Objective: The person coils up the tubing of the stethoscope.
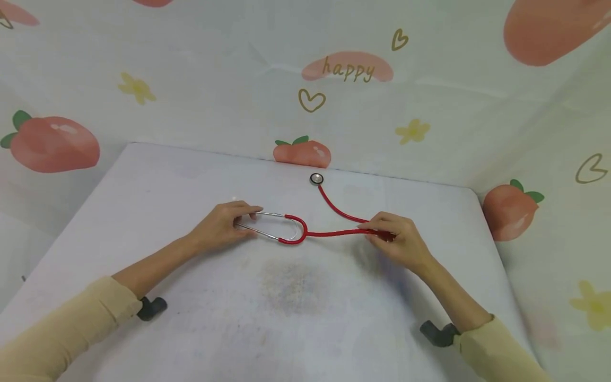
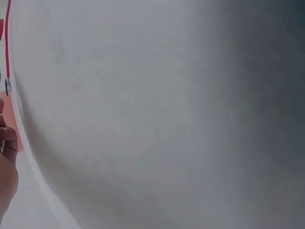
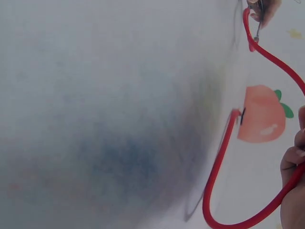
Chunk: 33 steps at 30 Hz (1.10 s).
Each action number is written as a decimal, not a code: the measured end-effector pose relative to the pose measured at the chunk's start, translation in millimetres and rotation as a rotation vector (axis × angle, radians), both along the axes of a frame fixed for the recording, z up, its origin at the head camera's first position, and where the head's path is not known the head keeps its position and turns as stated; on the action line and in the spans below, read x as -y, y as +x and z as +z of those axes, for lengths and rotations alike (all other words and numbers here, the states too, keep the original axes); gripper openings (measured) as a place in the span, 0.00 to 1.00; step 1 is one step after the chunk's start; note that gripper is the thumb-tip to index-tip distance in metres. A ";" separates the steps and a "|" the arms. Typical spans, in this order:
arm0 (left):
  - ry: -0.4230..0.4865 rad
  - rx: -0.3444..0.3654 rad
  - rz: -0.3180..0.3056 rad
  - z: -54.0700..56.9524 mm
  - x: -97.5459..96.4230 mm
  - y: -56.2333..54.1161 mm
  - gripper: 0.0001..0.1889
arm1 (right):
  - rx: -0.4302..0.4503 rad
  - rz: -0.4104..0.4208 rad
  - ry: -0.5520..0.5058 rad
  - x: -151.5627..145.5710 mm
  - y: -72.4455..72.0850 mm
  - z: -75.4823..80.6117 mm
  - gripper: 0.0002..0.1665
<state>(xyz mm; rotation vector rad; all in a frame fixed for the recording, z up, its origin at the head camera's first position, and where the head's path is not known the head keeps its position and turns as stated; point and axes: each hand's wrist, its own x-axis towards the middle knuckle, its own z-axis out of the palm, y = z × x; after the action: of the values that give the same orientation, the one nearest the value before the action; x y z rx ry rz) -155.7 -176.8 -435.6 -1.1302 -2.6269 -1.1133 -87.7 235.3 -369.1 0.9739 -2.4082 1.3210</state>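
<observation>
Cream sleeves [image 1: 71, 329] come in lowest in the head view, each arm wearing a dark wrist camera mount [image 1: 151, 307], and beyond them our two hands meet a red stethoscope [image 1: 329, 232] laid across the middle of the white desk [image 1: 296, 318]. Our left hand [image 1: 221, 225] curls its fingers over the ends of the two thin metal ear tubes [image 1: 269, 225], holding them against the desktop; our right hand [image 1: 396, 239] pinches the red tubing [image 3: 224, 191] well along its run, fingers curled round it. Between the hands the instrument's long axis lies roughly left to right: shiny steel tubes, then a rounded red yoke, then smooth rubbery tube. Past our right hand the tube bends back and away toward the far edge, ending in the small round metal chest piece [image 1: 316, 179], which lies flat near the wall and closer to the right hand than the left. A soft, creased peach-print backdrop [image 1: 429, 106] with the word "happy" rises behind. On the desk, a greyish smudge marks the matte cloth near us.
</observation>
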 end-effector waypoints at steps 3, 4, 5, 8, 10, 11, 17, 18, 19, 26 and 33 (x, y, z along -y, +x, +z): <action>0.002 -0.005 -0.011 0.3 -2.3 -0.2 0.29 | 0.031 -0.006 -0.042 3.4 -2.5 7.0 0.15; 0.004 -0.009 -0.015 0.6 -3.4 -0.5 0.29 | 0.034 -0.006 -0.055 4.0 -3.9 8.3 0.15; 0.006 -0.013 -0.022 0.7 -4.4 -1.0 0.28 | 0.032 -0.005 -0.068 4.6 -5.2 9.5 0.15; 0.009 -0.013 -0.042 2.1 -7.8 -0.8 0.29 | 0.013 0.000 -0.103 6.3 -9.1 12.1 0.16; 0.007 -0.017 -0.055 3.2 -9.6 0.5 0.29 | 0.002 0.007 -0.118 7.7 -11.1 13.2 0.16; 0.006 -0.018 -0.059 3.9 -10.4 1.6 0.29 | 0.007 0.008 -0.123 8.7 -11.8 14.0 0.16; 0.012 -0.031 -0.073 5.9 -16.6 6.7 0.28 | 0.039 0.008 -0.125 15.3 -16.5 19.7 0.15; 0.014 -0.030 -0.075 5.7 -18.2 7.1 0.28 | 0.040 0.006 -0.124 16.4 -17.3 21.0 0.14; 0.016 -0.033 -0.077 5.2 -19.3 7.8 0.28 | 0.043 0.003 -0.125 17.8 -17.9 21.9 0.15; 0.027 -0.045 -0.102 3.9 -27.3 13.0 0.29 | 0.052 0.016 -0.123 27.5 -21.0 27.2 0.14; 0.027 -0.046 -0.124 10.4 -35.3 16.3 0.32 | 0.079 0.021 -0.125 25.0 -32.6 14.7 0.16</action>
<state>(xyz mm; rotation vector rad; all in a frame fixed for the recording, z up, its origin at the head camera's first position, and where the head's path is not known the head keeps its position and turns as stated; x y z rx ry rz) -139.4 -141.5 -425.3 -1.3123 -2.5301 -1.1259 -120.3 210.3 -354.4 0.9326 -2.3448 1.5240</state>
